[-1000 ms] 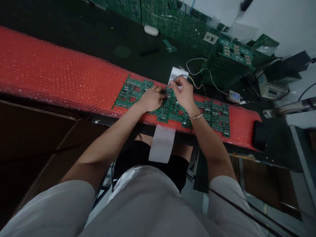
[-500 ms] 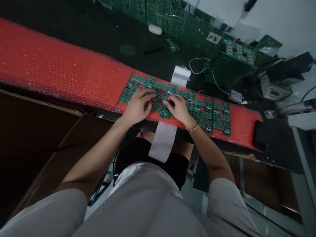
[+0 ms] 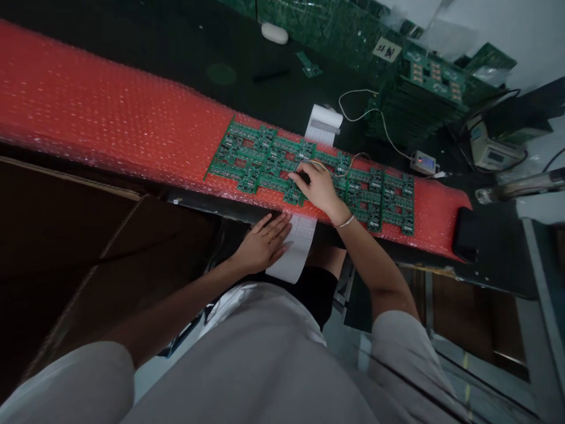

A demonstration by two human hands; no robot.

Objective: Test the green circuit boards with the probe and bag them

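Observation:
Several green circuit board panels (image 3: 399,203) lie in a row on red bubble wrap along the table edge. My right hand (image 3: 315,184) is closed in a pinch over the middle panel. Thin wires (image 3: 338,175) run from its fingers to the right across the boards; their tip is hidden in the grip. Below the table's front edge, my left hand (image 3: 265,242) is open with fingers stretched out. It lies against a white paper strip of labels (image 3: 296,259) that hangs toward my lap. Whether it presses on the strip I cannot tell.
A label roll (image 3: 325,118) stands behind the boards. To the right are a small white box with a red light (image 3: 424,162), a stack of boards (image 3: 399,115) and a dark phone-like object (image 3: 464,235). A white oval object (image 3: 274,33) lies at the back.
My left hand has left the boards and come down toward me to the hanging label strip, its fingers straightening. My right hand stays pinched over the middle panel. A red light now shows on the small box.

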